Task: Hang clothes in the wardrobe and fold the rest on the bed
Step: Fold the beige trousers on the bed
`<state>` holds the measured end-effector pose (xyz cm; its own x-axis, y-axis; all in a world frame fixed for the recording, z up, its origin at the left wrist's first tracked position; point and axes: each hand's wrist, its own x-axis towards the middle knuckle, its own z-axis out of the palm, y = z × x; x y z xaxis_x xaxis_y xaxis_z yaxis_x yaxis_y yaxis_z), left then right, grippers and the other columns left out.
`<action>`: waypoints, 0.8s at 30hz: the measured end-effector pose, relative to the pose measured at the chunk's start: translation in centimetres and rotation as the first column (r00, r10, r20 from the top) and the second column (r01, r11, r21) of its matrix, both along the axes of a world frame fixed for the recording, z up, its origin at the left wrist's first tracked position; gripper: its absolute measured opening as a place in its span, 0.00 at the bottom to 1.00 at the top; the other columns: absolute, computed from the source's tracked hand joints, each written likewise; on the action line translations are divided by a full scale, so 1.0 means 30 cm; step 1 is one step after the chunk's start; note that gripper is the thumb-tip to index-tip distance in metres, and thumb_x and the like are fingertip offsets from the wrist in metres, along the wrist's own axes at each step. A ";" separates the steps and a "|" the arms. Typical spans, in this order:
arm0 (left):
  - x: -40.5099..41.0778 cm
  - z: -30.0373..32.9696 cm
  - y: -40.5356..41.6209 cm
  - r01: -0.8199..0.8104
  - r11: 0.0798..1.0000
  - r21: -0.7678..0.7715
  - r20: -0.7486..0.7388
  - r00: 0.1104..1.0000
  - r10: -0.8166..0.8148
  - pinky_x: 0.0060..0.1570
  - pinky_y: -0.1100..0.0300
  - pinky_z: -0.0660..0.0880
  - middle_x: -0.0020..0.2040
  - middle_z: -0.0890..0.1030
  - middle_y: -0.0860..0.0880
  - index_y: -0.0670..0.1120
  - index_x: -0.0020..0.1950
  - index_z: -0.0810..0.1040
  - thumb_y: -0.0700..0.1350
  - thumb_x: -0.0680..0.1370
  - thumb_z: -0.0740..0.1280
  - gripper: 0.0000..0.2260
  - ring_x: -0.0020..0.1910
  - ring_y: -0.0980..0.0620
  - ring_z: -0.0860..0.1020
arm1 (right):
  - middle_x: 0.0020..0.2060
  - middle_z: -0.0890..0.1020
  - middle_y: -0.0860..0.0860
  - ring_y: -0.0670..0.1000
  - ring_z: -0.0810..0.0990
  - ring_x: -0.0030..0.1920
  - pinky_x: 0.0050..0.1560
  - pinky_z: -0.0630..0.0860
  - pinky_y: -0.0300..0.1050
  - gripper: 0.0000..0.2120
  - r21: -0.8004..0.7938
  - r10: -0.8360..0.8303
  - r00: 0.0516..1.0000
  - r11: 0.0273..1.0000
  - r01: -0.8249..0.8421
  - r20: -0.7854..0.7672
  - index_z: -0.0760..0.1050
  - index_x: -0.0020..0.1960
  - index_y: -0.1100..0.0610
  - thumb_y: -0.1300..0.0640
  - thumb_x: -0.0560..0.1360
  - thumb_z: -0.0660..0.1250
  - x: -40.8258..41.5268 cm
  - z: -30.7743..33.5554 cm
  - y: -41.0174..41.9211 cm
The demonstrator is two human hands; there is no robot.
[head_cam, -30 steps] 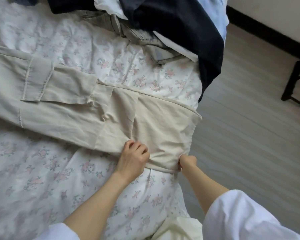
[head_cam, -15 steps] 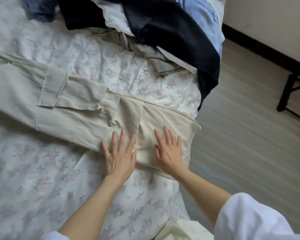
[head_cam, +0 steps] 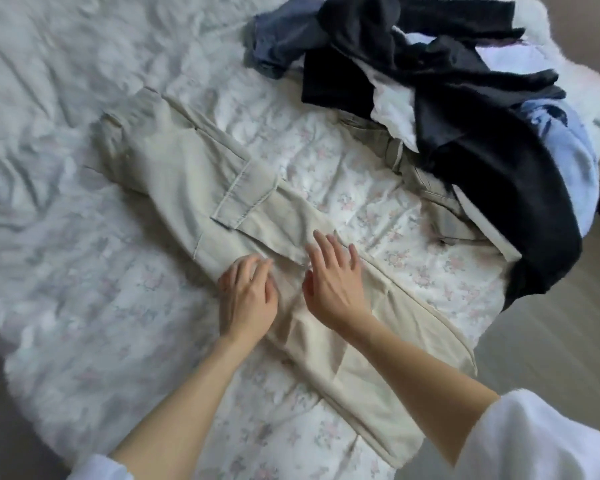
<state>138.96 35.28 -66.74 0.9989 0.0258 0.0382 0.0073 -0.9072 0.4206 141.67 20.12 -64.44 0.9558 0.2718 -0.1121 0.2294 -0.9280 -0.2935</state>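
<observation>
Beige trousers (head_cam: 222, 188) lay flat across the bed (head_cam: 66, 237), running from about ten o'clock down to five o'clock over the floral sheet. Both hands rested on them near the middle: the left hand (head_cam: 248, 296) lay palm down with fingers loosely together and slightly bent, the right hand (head_cam: 335, 282) flat with fingers spread, just beside it. Neither pinched any cloth.

At one o'clock a heap of clothes (head_cam: 465, 116) sat well apart from the hands: dark navy pieces on top, a white one, a pale blue one at the bed's edge, a grey-blue one at twelve o'clock, and a striped garment (head_cam: 426, 188) partly buried beneath. Bare floor (head_cam: 551, 341) showed at three o'clock.

Half a second earlier both hands lay by the waistband near the bed's edge; since then they had slid up the leg toward the cargo pocket (head_cam: 243, 195), and the view had swung left, showing more of the trousers.

The far cuff was blurred, and white sleeves (head_cam: 534, 441) were cut off at the bottom edge. The heap's separate garments were hard to tell apart.
</observation>
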 end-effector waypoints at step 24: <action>0.695 -0.173 0.653 -0.243 0.819 0.521 -0.232 0.883 0.409 0.64 0.39 0.26 0.77 0.38 0.50 0.53 0.77 0.41 0.60 0.80 0.45 0.28 0.74 0.45 0.34 | 0.76 0.38 0.51 0.56 0.35 0.75 0.68 0.34 0.67 0.27 -0.222 0.404 0.907 0.880 -0.421 -0.117 0.35 0.74 0.42 0.38 0.79 0.40 0.759 -0.293 0.578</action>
